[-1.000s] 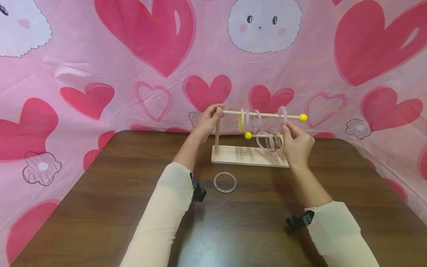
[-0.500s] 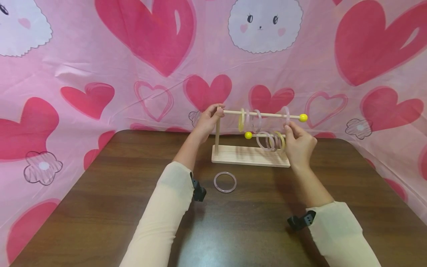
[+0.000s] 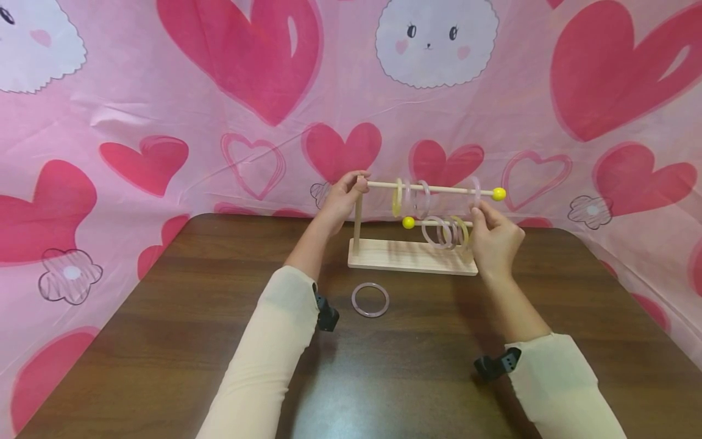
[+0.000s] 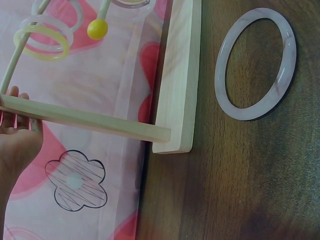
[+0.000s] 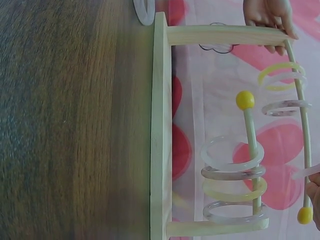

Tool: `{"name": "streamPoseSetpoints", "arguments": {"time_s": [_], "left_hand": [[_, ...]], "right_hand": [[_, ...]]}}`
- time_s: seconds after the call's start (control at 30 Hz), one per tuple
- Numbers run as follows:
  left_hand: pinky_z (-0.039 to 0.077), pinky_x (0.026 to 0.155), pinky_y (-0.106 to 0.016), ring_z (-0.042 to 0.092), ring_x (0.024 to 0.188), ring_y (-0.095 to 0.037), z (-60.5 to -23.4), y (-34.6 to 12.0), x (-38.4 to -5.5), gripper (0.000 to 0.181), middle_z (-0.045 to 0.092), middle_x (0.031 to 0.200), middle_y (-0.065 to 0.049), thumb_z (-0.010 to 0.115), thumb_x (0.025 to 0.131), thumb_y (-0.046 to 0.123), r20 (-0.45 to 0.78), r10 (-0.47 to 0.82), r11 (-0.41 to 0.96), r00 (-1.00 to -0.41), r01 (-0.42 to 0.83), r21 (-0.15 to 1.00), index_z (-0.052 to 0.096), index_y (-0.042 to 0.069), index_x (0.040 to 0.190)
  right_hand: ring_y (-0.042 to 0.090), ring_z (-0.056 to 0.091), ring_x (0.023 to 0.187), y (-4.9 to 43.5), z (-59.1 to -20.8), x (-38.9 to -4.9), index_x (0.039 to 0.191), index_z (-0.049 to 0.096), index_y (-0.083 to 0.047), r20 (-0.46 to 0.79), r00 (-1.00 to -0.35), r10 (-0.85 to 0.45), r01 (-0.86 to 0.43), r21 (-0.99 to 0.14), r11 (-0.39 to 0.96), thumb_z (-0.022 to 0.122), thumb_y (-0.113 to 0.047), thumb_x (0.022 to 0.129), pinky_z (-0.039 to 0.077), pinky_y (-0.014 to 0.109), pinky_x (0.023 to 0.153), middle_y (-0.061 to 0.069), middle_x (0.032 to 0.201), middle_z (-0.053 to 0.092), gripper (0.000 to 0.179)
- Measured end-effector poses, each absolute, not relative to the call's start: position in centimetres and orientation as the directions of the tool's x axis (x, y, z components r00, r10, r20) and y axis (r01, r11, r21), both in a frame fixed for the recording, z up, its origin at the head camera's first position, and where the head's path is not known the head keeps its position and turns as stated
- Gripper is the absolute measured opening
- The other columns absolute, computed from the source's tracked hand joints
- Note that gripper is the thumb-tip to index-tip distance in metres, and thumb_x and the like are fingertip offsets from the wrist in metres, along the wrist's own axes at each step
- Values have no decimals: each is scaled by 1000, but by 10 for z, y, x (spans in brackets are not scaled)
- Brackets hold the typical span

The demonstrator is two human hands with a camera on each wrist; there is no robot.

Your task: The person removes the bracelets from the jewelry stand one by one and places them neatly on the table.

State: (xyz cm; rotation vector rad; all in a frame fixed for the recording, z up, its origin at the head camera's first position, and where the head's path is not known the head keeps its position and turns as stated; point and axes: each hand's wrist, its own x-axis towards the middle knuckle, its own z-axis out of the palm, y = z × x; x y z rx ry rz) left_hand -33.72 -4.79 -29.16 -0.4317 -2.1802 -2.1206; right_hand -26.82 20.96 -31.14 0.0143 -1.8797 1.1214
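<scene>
In the head view, my left hand (image 3: 341,198) grips the top of the left post (image 3: 358,222) of a wooden bangle stand (image 3: 406,259), thumb in front and fingers behind. My right hand (image 3: 495,242) pinches the lower edge of a pale lilac bangle (image 3: 476,185), which hangs around the upper rod (image 3: 450,189) close to its yellow end ball (image 3: 498,194). Farther left on that rod hang a yellow bangle (image 3: 397,208) and a couple of pale ones. Several bangles, one of them yellow (image 5: 232,197), circle the lower rod (image 5: 251,131). Another pale lilac bangle (image 4: 221,75) lies flat before the stand.
The stand rests on a dark wooden table (image 3: 384,378), toward its far edge. A pink heart-patterned cloth (image 3: 208,110) hangs behind. The lower rod's yellow ball (image 3: 408,223) points left, below the upper rod. Each wrist carries a small black camera.
My right hand has slid the pinched bangle a little to the right along the upper rod, nearer the end ball. The left hand stays on the post.
</scene>
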Motion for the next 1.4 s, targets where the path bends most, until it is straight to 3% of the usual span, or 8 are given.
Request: {"name": "streamPoseSetpoints", "arguments": {"time_s": [0.47,1.4], "left_hand": [[31,100,-37,52,110,-23,-292,-48,-338,34,52,128,-14,50,95,24,260,156,3,-953,264,964,51,8,125],[32,100,-37,52,110,-23,-293,-48,-338,35,56,119,-14,49,96,25,268,162,14,-949,274,962,50,7,126]], "right_hand": [[-20,51,74,216,-314,-267,100,69,3,706,-566,426,-419,-691,589,64,-4,85,44,7,68,15,91,68,17],[-16,54,76,226,-314,-266,97,72,-1,700,-551,455,-392,-698,599,64,-7,85,43,7,68,13,91,68,15]]}}
